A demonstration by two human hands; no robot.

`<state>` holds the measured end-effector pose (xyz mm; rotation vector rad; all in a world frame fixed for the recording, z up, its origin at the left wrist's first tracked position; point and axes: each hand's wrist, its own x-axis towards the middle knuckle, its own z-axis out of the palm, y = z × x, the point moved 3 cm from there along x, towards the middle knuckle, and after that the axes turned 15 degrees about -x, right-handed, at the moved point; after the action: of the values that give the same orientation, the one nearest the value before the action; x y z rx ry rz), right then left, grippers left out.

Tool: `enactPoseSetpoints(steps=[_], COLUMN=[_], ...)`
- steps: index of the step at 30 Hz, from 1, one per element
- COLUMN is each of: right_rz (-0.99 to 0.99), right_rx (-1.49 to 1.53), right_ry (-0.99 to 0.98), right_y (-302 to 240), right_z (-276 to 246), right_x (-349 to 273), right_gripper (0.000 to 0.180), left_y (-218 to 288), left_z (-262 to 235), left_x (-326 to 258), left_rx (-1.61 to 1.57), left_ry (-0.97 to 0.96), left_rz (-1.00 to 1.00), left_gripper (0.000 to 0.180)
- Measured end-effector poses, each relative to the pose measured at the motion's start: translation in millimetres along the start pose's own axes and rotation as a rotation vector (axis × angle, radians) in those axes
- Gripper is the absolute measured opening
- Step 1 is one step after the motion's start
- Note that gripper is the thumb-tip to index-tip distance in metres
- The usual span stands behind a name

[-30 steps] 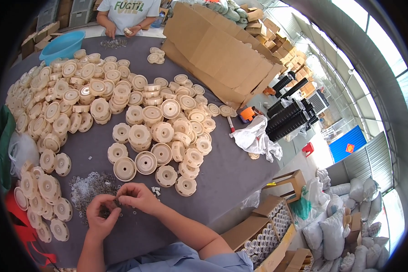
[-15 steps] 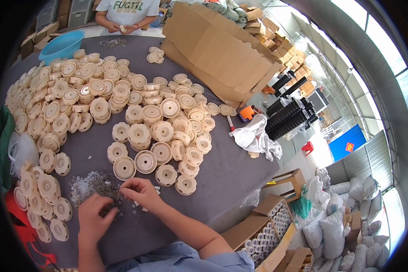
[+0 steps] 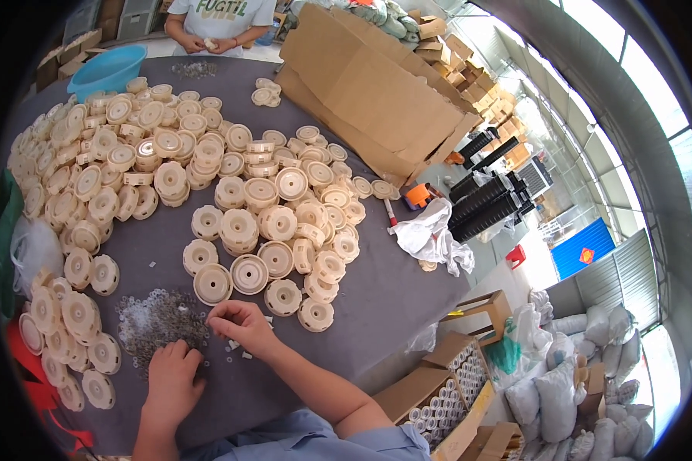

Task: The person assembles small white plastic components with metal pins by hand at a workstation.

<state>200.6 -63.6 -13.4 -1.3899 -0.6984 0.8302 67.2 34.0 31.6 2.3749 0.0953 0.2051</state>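
Note:
A heap of small rings, clear and dark metallic, lies on the dark cloth before me. My left hand rests at its near edge, fingers curled down and closed; whatever they hold is hidden. Beside the heap's right side is my right hand, thumb and fingers pinched together. What sits in that pinch is too small to make out. Several small white pieces lie under the right wrist. Just beyond that hand stand round cream plastic wheel-like parts, and more are stacked left of the heap.
Cream parts pile across the table's left and far side, near a blue basin. A large cardboard box stands at the back. A co-worker holds a pale part opposite. An open carton of white-topped cylinders is at right.
My left hand has drawn slightly right and nearer me, its fingers now curled more closely at the heap's edge. My right hand stays nearly in place, still pinched. The view has shifted slightly.

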Motion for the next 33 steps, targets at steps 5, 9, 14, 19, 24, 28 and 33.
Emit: enactPoseSetpoints(steps=[5,9,14,19,24,28,33], right_rz=[-0.011,0.004,0.011,0.028,0.027,0.016,0.004], right_rx=[-0.012,-0.027,-0.032,-0.04,-0.039,-0.054,-0.064], right_ry=[0.007,-0.008,0.0,-0.023,-0.039,-0.037,-0.03], right_y=[0.3,3.9,4.5,3.7,7.4,8.2,7.1], right_z=[-0.5,1.0,2.2,1.5,2.7,2.4,2.6], right_x=[-1.1,1.7,2.3,1.8,1.9,1.9,0.6], right_gripper=[0.008,0.008,0.008,0.007,0.007,0.007,0.008], left_y=[-3.4,-5.8,-6.6,-2.6,-8.9,-5.0,-0.9], left_z=[6.9,10.4,13.2,8.6,17.4,12.2,-4.9], left_x=[2.2,2.5,1.8,4.7,2.5,1.4,5.4], left_rx=[0.017,0.047,0.061,0.048,0.103,0.067,-0.446], left_ry=[0.034,0.054,0.061,0.051,0.081,0.087,0.181], left_rz=[0.022,0.048,0.059,-0.032,0.002,-0.018,-0.297], left_gripper=[0.026,0.021,0.02,0.018,0.02,0.02,0.016])
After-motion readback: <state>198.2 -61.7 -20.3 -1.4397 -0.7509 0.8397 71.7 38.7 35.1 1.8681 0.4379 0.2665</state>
